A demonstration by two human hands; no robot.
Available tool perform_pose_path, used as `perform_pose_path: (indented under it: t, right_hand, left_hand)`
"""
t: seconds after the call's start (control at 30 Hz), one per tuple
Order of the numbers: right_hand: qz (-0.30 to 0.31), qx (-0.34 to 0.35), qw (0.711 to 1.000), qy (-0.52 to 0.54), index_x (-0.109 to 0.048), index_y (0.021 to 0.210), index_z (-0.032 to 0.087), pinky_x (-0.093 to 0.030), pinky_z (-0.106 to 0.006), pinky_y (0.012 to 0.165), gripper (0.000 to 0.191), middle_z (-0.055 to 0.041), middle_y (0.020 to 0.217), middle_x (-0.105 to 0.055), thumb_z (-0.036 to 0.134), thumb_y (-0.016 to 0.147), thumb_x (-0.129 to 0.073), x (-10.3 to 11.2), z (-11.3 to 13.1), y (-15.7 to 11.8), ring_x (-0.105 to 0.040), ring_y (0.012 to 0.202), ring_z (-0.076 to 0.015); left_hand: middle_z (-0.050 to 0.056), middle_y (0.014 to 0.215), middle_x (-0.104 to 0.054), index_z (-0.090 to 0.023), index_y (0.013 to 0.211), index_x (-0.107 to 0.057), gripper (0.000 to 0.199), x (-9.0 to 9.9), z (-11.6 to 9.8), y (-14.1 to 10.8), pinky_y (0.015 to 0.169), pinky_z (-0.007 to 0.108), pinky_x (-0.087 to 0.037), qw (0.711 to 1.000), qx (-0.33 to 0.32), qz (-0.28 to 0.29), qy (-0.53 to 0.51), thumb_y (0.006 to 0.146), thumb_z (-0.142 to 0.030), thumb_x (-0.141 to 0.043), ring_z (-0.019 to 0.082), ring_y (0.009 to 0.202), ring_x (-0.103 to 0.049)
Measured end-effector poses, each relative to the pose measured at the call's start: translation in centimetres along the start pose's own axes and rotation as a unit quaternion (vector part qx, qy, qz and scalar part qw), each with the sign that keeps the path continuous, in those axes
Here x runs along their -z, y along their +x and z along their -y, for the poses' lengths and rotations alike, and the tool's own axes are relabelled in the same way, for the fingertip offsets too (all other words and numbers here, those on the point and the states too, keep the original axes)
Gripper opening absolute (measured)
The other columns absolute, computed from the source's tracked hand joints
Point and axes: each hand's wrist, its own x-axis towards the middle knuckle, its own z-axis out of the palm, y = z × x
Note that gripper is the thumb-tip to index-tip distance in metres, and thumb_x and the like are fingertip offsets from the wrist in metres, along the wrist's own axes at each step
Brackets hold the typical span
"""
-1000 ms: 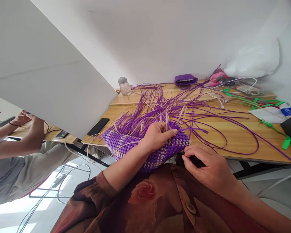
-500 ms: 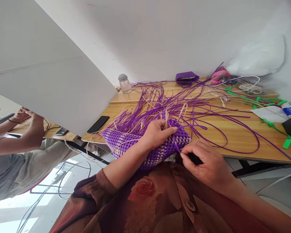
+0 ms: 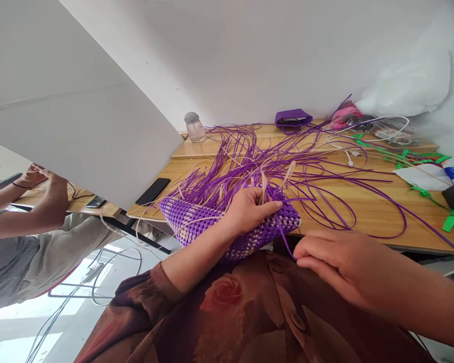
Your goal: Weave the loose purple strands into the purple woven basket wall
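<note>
A purple and cream woven basket (image 3: 196,222) lies tilted at the table's front edge, against my lap. Many loose purple and cream strips fan out from its rim across the table. My left hand (image 3: 247,207) grips the basket's upper edge near its right end, thumb on the weave and fingers hidden behind it. To the right of the basket, my right hand (image 3: 325,257) pinches a purple strip (image 3: 283,237) that runs taut down from the weave. The basket's underside is partly hidden by my left forearm.
On the wooden table (image 3: 366,201) are a black phone (image 3: 153,191), a clear bottle (image 3: 194,128), a small purple woven pouch (image 3: 293,118), a white cable and green ties (image 3: 423,192). A white partition (image 3: 98,101) stands left; beyond it another person's arms (image 3: 49,201) show.
My right hand has moved right and slightly down, away from the basket, drawing out the purple strip. My left hand keeps its hold on the basket.
</note>
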Motion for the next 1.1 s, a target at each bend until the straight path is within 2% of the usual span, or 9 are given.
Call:
perform_pose_path:
  t: [0.07, 0.23, 0.33, 0.5, 0.57, 0.67, 0.83, 0.87, 1.1]
  right_hand:
    - [0.084, 0.006, 0.994, 0.063, -0.065, 0.074, 0.024, -0.042, -0.025, 0.054, 0.021, 0.0022, 0.070, -0.068, 0.025, 0.093, -0.058, 0.7, 0.2, 2.0, -0.061, 0.060, -0.0127]
    - [0.014, -0.020, 1.000, 0.015, -0.072, 0.079, 0.021, -0.041, -0.028, 0.065, 0.019, -0.0006, 0.074, -0.071, 0.029, 0.091, -0.060, 1.2, -3.5, 6.5, -0.062, 0.068, -0.0158]
    - [0.038, -0.024, 0.998, 0.033, -0.075, 0.081, 0.022, -0.041, -0.027, 0.064, 0.019, 0.0016, 0.075, -0.072, 0.027, 0.091, -0.060, 0.8, -5.3, 7.1, -0.063, 0.068, -0.0142]
    - [0.074, -0.003, 0.997, 0.037, -0.077, 0.085, 0.024, -0.040, -0.026, 0.062, 0.017, 0.0035, 0.076, -0.073, 0.025, 0.090, -0.061, 0.6, -5.4, 6.9, -0.062, 0.067, -0.0129]
    - [0.089, 0.004, 0.995, 0.035, -0.077, 0.085, 0.024, -0.040, -0.027, 0.061, 0.019, 0.0032, 0.076, -0.073, 0.023, 0.091, -0.059, 0.7, -5.4, 7.2, -0.062, 0.066, -0.0129]
    - [0.070, 0.021, 0.997, 0.005, -0.076, 0.083, 0.024, -0.042, -0.029, 0.065, 0.019, 0.0022, 0.076, -0.073, 0.023, 0.091, -0.059, 0.5, -5.6, 7.8, -0.063, 0.068, -0.0148]
    - [-0.169, 0.043, 0.977, -0.124, -0.075, 0.085, 0.026, -0.045, -0.043, 0.092, 0.012, -0.0047, 0.096, -0.074, 0.030, 0.091, -0.065, -0.4, -5.5, 6.3, -0.063, 0.096, -0.0254]
    - [-0.176, 0.048, 0.975, -0.127, -0.074, 0.085, 0.025, -0.045, -0.042, 0.092, 0.013, -0.0050, 0.096, -0.074, 0.030, 0.092, -0.065, -0.6, -5.4, 5.6, -0.063, 0.095, -0.0246]
    - [-0.041, 0.002, 0.997, -0.060, -0.070, 0.085, 0.022, -0.050, -0.038, 0.072, 0.020, -0.0037, 0.080, -0.071, 0.028, 0.095, -0.054, 0.0, -4.3, 2.1, -0.064, 0.076, -0.0218]
  left_hand:
    - [-0.004, 0.060, -0.049, -0.014, 0.070, -0.063, 0.036, -0.3, -0.1, -0.3, 0.053, 0.023, -0.029, 1.000, 0.003, 0.007, 0.005, 0.076, -0.047, -0.074, 0.007, 0.055, -0.037]
    - [-0.005, 0.060, -0.049, -0.013, 0.071, -0.062, 0.038, -0.5, 0.2, -0.4, 0.055, 0.023, -0.028, 0.995, 0.039, 0.027, -0.082, 0.072, -0.048, -0.078, 0.007, 0.056, -0.038]
    - [-0.003, 0.062, -0.052, -0.012, 0.074, -0.064, 0.037, -0.4, 0.5, -0.4, 0.056, 0.024, -0.028, 0.988, 0.070, 0.048, -0.131, 0.071, -0.047, -0.078, 0.008, 0.057, -0.040]
    - [-0.004, 0.057, -0.045, -0.015, 0.070, -0.060, 0.037, -0.2, 0.3, -0.8, 0.051, 0.026, -0.022, 0.986, 0.094, 0.044, -0.130, 0.078, -0.049, -0.070, 0.007, 0.051, -0.034]
    - [-0.006, 0.055, -0.039, -0.015, 0.067, -0.058, 0.040, -0.2, 0.3, -0.9, 0.050, 0.026, -0.019, 0.990, 0.084, 0.042, -0.110, 0.078, -0.051, -0.071, 0.007, 0.050, -0.029]
    - [-0.005, 0.059, -0.044, -0.014, 0.076, -0.065, 0.036, -0.1, 0.3, -1.0, 0.052, 0.026, -0.018, 0.991, 0.058, 0.068, -0.102, 0.073, -0.047, -0.078, 0.006, 0.052, -0.030]
    - [-0.004, 0.060, -0.052, -0.013, 0.075, -0.066, 0.032, -0.1, 0.3, -1.0, 0.054, 0.025, -0.024, 0.987, 0.073, 0.079, -0.122, 0.072, -0.042, -0.080, 0.007, 0.053, -0.038]
    - [-0.003, 0.062, -0.054, -0.013, 0.076, -0.067, 0.032, -0.1, 0.3, -1.0, 0.055, 0.025, -0.026, 0.986, 0.075, 0.082, -0.127, 0.072, -0.041, -0.080, 0.007, 0.054, -0.040]
    - [-0.002, 0.064, -0.057, -0.013, 0.075, -0.066, 0.031, -0.1, 0.4, -0.9, 0.058, 0.024, -0.032, 0.985, 0.065, 0.087, -0.131, 0.072, -0.040, -0.080, 0.008, 0.057, -0.044]
